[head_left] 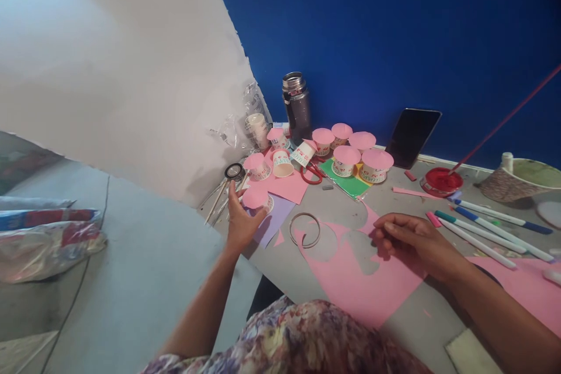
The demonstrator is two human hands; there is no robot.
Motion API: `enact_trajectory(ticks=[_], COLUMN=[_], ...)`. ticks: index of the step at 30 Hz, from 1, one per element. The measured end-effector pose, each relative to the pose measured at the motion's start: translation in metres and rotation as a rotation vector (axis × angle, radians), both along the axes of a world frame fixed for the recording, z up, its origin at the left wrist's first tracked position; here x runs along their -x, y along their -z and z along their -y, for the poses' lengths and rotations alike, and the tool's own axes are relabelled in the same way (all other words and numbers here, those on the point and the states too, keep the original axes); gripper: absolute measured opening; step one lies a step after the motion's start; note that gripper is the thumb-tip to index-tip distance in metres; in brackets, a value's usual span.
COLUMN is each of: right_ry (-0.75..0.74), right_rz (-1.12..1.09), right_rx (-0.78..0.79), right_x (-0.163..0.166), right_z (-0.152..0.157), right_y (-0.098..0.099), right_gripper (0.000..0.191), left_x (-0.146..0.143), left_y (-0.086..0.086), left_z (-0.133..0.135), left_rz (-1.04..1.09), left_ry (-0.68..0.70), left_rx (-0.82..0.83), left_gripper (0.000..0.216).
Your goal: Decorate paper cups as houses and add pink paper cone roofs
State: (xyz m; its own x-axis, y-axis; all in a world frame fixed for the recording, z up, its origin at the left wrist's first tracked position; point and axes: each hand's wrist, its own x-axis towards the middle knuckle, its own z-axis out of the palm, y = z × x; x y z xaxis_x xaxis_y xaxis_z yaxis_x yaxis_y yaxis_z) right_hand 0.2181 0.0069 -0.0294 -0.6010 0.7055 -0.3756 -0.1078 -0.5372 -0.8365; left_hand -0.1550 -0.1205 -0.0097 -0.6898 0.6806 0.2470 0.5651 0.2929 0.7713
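Observation:
My left hand [242,221] reaches out at the table's left edge, thumb and fingers closed on a small paper cup with a pink paper circle on top [258,198]. My right hand [412,239] rests with curled fingers on a pink paper sheet [359,280] that has round holes cut out of it; I see nothing held in it. A metal ring [305,229] lies on that sheet between my hands. Several more pink-topped cups [346,158] stand farther back.
A glittery flask [297,105], red scissors [312,173], green paper [346,182], a dark phone [412,135] leaning on the blue wall, a red paint lid [442,181], several markers [486,228] and a bowl [521,178] crowd the table. A white sheet [123,70] stands left.

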Motion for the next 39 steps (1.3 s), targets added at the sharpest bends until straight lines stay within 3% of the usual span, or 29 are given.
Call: enact_trajectory(ticks=[6, 10, 13, 17, 21, 24, 29, 34, 36, 39], right_ry=[-0.017, -0.016, 0.101, 0.37, 0.514, 0.53, 0.404, 0.355, 0.342, 0.32], right_rz=[-0.001, 0.01, 0.02, 0.005, 0.028, 0.071, 0.243, 0.375, 0.389, 0.455], right_rx=[-0.027, -0.064, -0.111, -0.19, -0.259, -0.329, -0.563, -0.897, -1.051, -1.213], right_x=[0.0, -0.001, -0.003, -0.011, -0.02, -0.022, -0.014, -0.005, -0.002, 0.003], right_z=[0.0, -0.002, -0.008, -0.019, -0.026, -0.025, -0.016, -0.003, 0.0, 0.004], right_y=[-0.001, -0.005, -0.013, -0.025, -0.031, -0.031, -0.025, -0.024, -0.025, -0.023], right_gripper=[0.042, 0.04, 0.04, 0.044, 0.04, 0.034, 0.026, 0.015, 0.012, 0.013], left_x=[0.0, -0.008, -0.037, -0.102, -0.159, -0.179, -0.18, -0.164, -0.156, -0.148], left_y=[0.009, 0.004, -0.004, -0.007, 0.009, 0.023, 0.031, 0.022, 0.015, 0.002], left_z=[-0.006, -0.01, -0.019, -0.039, -0.052, -0.056, -0.06, -0.053, -0.052, -0.059], left_rz=[0.068, 0.063, 0.043, 0.063, 0.011, -0.043, -0.038, 0.085, 0.208, 0.431], left_ry=[-0.024, -0.001, 0.159, 0.465, 0.713, 0.812, 0.841, 0.897, 0.816, 0.63], left_rx=[-0.056, -0.133, -0.232, -0.236, -0.182, -0.171, -0.088, -0.063, -0.06, 0.035], left_gripper=[0.103, 0.099, 0.101, 0.109, 0.116, 0.113, 0.109, 0.099, 0.08, 0.028])
